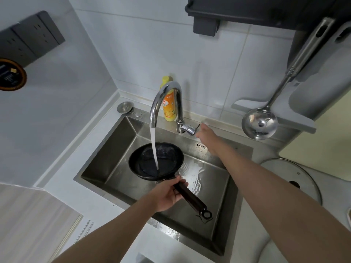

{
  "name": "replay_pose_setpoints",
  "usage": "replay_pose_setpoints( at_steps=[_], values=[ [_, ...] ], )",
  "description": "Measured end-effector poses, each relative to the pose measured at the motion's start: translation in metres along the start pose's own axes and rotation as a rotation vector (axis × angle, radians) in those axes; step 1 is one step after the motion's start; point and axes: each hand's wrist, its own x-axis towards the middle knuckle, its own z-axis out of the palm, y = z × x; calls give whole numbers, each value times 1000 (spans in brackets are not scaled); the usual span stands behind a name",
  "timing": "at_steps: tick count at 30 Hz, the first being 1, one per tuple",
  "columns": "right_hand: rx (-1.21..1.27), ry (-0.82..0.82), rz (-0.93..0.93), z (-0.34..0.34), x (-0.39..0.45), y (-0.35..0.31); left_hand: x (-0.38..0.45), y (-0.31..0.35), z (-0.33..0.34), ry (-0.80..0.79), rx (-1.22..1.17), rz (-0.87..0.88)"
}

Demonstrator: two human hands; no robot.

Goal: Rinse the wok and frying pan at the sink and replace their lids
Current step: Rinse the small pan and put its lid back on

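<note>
A small black frying pan (148, 160) sits low in the steel sink (106, 141), under a white stream of water from the chrome tap (165, 97). My left hand (167, 194) grips the pan's black handle (191, 198) close to the bowl. My right hand (206, 132) reaches to the tap's lever at the back of the sink, its fingers blurred at the lever. A glass lid (292, 179) with a dark knob lies on the counter right of the sink. No wok is in view.
A yellow dish-soap bottle (168, 103) stands behind the tap. A steel ladle (260, 124) hangs on the right wall beside a grey cutting board (315, 88). Dark wall sockets (32, 37) are at upper left. A wooden surface (32, 221) lies lower left.
</note>
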Motion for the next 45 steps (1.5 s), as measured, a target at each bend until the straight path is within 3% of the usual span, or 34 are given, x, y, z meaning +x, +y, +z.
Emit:
replay_pose_setpoints(
  at_steps=[7,11,13,15,18,24,28,33,35,39,45],
  values=[
    [-145,-46,3,8,7,-19,0,10,-7,70,56,22],
    [-249,-26,-31,18,-25,1,1,10,6,260,168,87],
    [-356,-167,14,21,-41,20,0,15,14,367,213,104],
    [-290,-286,92,20,-56,43,-2,21,16,409,295,63],
    [-297,-106,81,11,-88,71,-9,26,16,498,507,-48],
    [-267,17,49,-25,-122,112,-26,30,26,685,959,-59],
    [-352,143,20,-62,-136,127,-27,30,34,704,1045,-54],
    [-720,638,16,-141,-154,160,-26,26,48,644,1030,-93],
    [-833,742,92,-167,-159,179,-29,21,55,622,1013,-115],
    [-793,607,286,-189,-158,212,-23,7,69,592,1029,-152],
    [-604,547,121,-187,-137,227,-14,-1,80,536,980,-115]
  ],
)
